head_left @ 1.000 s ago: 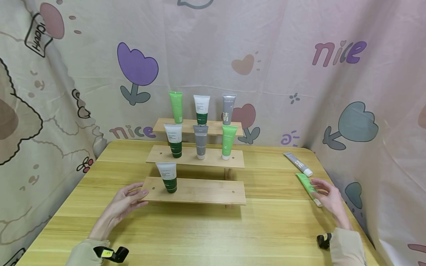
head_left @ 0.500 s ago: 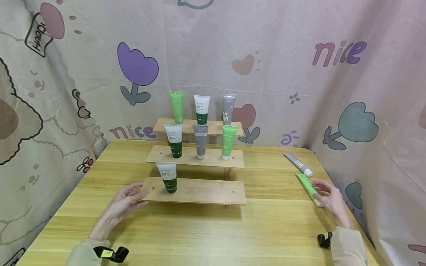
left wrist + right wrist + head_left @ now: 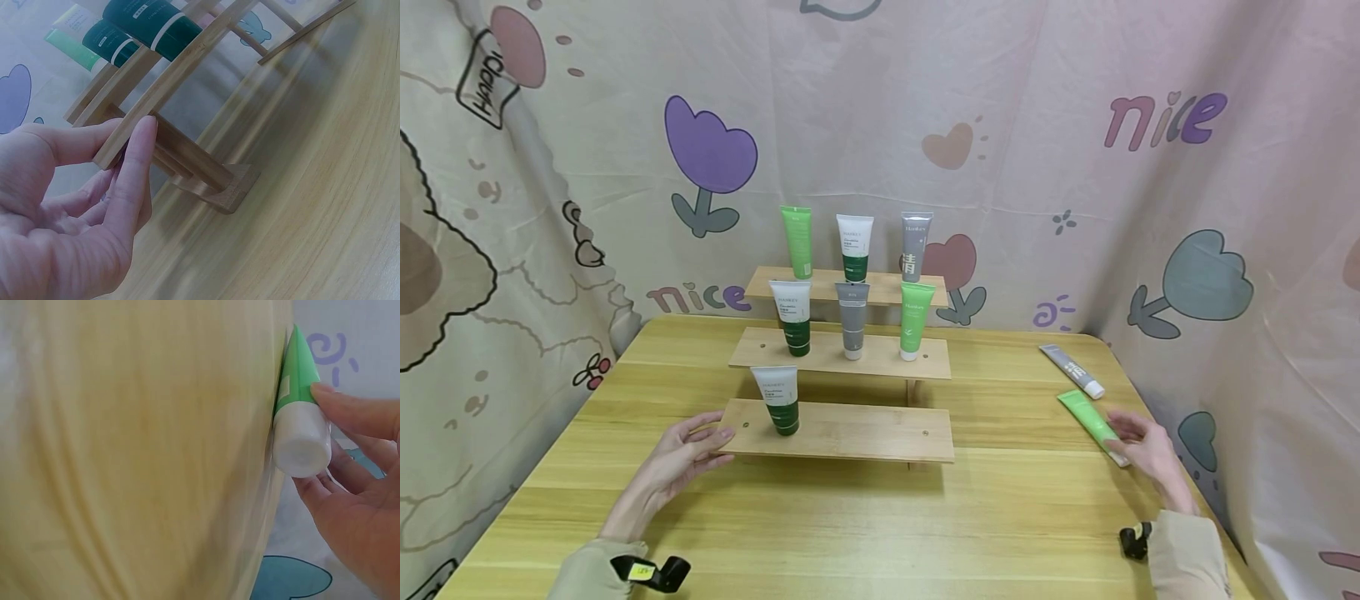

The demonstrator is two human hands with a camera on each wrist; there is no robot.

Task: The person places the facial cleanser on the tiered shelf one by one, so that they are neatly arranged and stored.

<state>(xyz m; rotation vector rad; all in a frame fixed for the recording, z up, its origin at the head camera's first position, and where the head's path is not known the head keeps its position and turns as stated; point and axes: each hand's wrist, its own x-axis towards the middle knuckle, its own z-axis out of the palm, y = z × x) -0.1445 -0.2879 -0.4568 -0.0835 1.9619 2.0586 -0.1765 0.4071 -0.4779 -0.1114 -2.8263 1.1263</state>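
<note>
At the left end of the tiered wooden display rack (image 3: 865,435), my left hand (image 3: 681,458) grips the lowest board. The left wrist view shows thumb and fingers pinching that board's edge (image 3: 169,87) from both faces. Far to the right, my right hand (image 3: 1153,458) holds a green squeeze tube (image 3: 1084,417) near its white cap. The tube still lies low at the tabletop; whether it touches is unclear. In the right wrist view the thumb presses the tube's green body (image 3: 300,375), and the curled fingers are on the cap's other side, partly hidden.
A grey tube (image 3: 1070,369) lies just behind the green one. A white-and-dark-green tube (image 3: 777,396) stands at the left of the lowest board. Several tubes stand on the two upper boards (image 3: 880,360). A patterned curtain (image 3: 1015,192) surrounds the table (image 3: 1000,533).
The green tube has swung slightly, its flat end shifting left, and my right hand has moved a little with it. My left hand and the rack have stayed put.
</note>
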